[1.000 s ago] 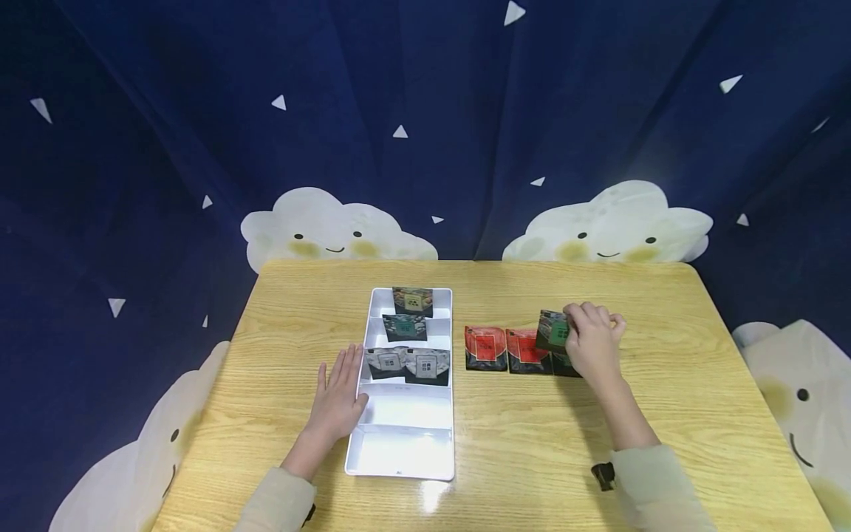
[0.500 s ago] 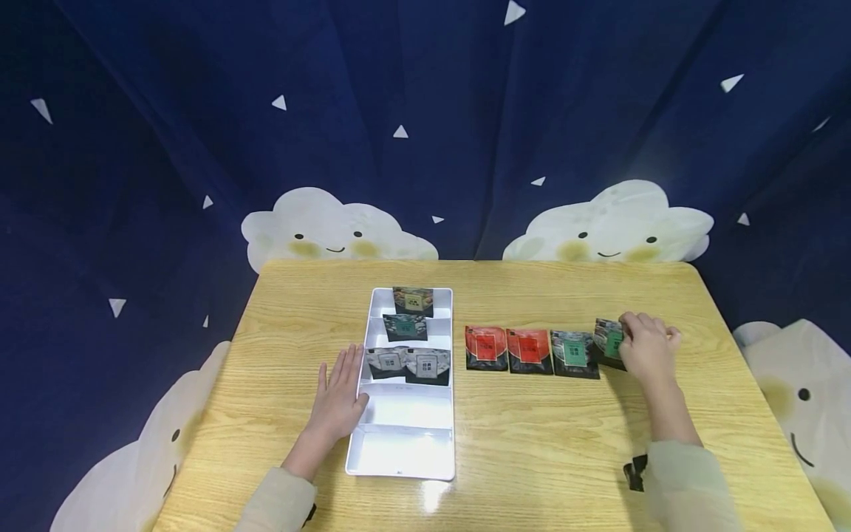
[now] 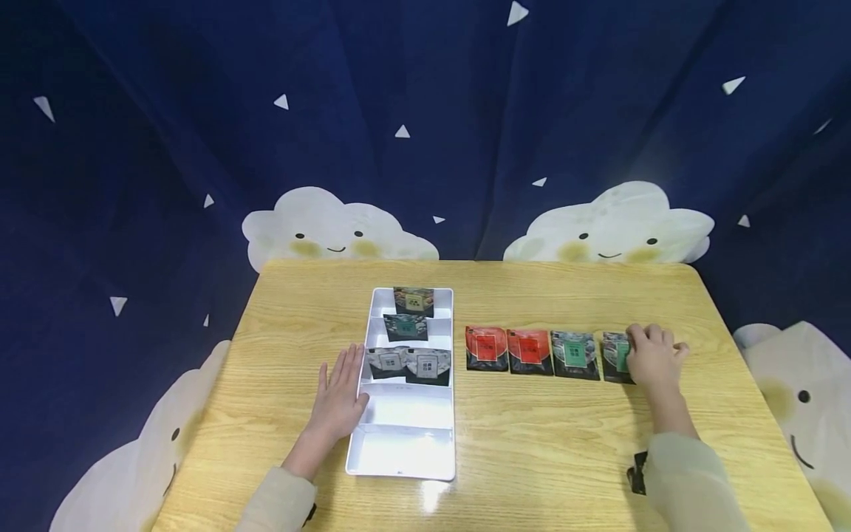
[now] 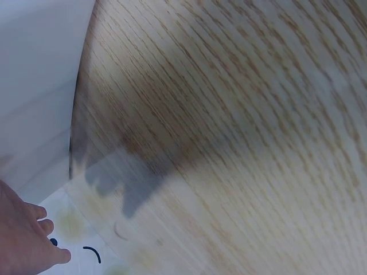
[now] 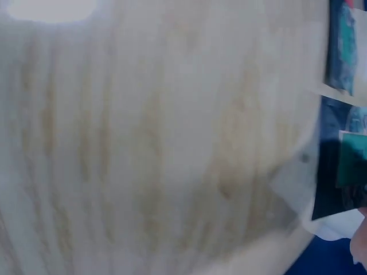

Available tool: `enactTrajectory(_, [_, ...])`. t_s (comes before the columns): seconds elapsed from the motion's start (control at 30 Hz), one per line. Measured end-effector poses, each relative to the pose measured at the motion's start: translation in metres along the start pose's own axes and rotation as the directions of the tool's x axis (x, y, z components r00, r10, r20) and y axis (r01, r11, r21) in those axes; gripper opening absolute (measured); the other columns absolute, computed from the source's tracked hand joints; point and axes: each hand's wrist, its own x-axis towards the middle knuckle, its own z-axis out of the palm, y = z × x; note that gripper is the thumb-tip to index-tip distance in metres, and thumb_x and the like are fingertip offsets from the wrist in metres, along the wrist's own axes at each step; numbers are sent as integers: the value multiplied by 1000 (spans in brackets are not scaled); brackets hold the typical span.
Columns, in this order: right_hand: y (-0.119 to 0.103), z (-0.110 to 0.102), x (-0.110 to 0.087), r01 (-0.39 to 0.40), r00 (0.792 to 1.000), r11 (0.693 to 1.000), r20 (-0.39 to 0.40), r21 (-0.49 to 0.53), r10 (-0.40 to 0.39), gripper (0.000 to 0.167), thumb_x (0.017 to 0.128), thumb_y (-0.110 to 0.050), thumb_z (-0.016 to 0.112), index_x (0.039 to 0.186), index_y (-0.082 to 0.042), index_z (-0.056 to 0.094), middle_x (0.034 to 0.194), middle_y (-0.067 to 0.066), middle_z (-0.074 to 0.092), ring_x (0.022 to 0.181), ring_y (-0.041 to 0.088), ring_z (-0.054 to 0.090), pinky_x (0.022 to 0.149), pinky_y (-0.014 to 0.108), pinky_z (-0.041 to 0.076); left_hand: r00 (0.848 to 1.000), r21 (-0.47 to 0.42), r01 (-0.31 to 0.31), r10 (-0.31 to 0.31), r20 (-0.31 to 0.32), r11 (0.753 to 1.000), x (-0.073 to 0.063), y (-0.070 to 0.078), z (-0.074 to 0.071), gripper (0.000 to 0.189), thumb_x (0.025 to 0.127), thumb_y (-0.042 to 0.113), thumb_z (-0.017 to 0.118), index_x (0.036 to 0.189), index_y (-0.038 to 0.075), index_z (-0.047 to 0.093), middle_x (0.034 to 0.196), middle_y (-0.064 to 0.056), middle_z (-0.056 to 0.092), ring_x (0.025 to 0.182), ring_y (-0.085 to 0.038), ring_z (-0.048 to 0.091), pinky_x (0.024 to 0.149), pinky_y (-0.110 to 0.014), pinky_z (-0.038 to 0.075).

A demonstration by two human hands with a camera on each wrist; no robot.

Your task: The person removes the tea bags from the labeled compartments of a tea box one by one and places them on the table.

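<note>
My left hand [image 3: 337, 395] lies with straight fingers along the left side of a white compartment tray [image 3: 401, 452]. In the left wrist view, part of that hand [image 4: 23, 235] shows at the lower left by the tray's wall. On the right of the table, my right hand [image 3: 654, 362] pinches the right side of a green-labelled sachet [image 3: 617, 357], covering part of it. That sachet [image 5: 335, 157] also shows at the right edge of the right wrist view, beside a fingertip. Left of it lie another green-labelled sachet [image 3: 575, 355] and two red sachets [image 3: 529, 350] in a row.
Inside the tray stand a brown-gold sachet [image 3: 414, 301] at the back, a dark green one [image 3: 405, 327], then two silver-grey sachets [image 3: 428, 366]. A wooden table [image 3: 532, 458] carries everything; a dark blue curtain [image 3: 465, 111] with clouds hangs behind it.
My right hand has carried the green-labelled sachet rightward from over the other green one and lowered it to the end of the row. The left hand has stayed on the tray.
</note>
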Motion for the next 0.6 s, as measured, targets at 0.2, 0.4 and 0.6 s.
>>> enactTrajectory(0.2, [1, 19, 1, -65, 998, 998, -22, -16, 64, 27, 96, -6, 33, 122, -4, 39, 118, 27, 30, 113, 50, 21, 88, 69, 9, 1000, -7, -1, 1, 2, 1000, 0, 0, -1, 76, 85, 23, 47, 148, 8, 6, 153, -13, 10, 139, -32, 10, 110, -55, 2])
enactTrajectory(0.4, [-4, 32, 3, -110, 994, 994, -16, -3, 110, 31, 94, -2, 32, 125, -3, 36, 121, 28, 27, 117, 49, 17, 89, 67, 9, 1000, 3, -2, 2, -1, 1000, 0, -1, -1, 77, 85, 23, 47, 148, 8, 5, 152, -14, 11, 139, -32, 10, 109, -55, 3])
enactTrajectory(0.6, [-1, 40, 7, -131, 991, 991, 1, -9, 131, 33, 94, -1, 31, 126, -4, 35, 121, 28, 27, 116, 48, 18, 89, 67, 9, 1000, 4, -5, 5, -9, 1000, 0, 0, -1, 77, 85, 23, 48, 148, 8, 6, 152, -14, 13, 138, -32, 11, 109, -56, 4])
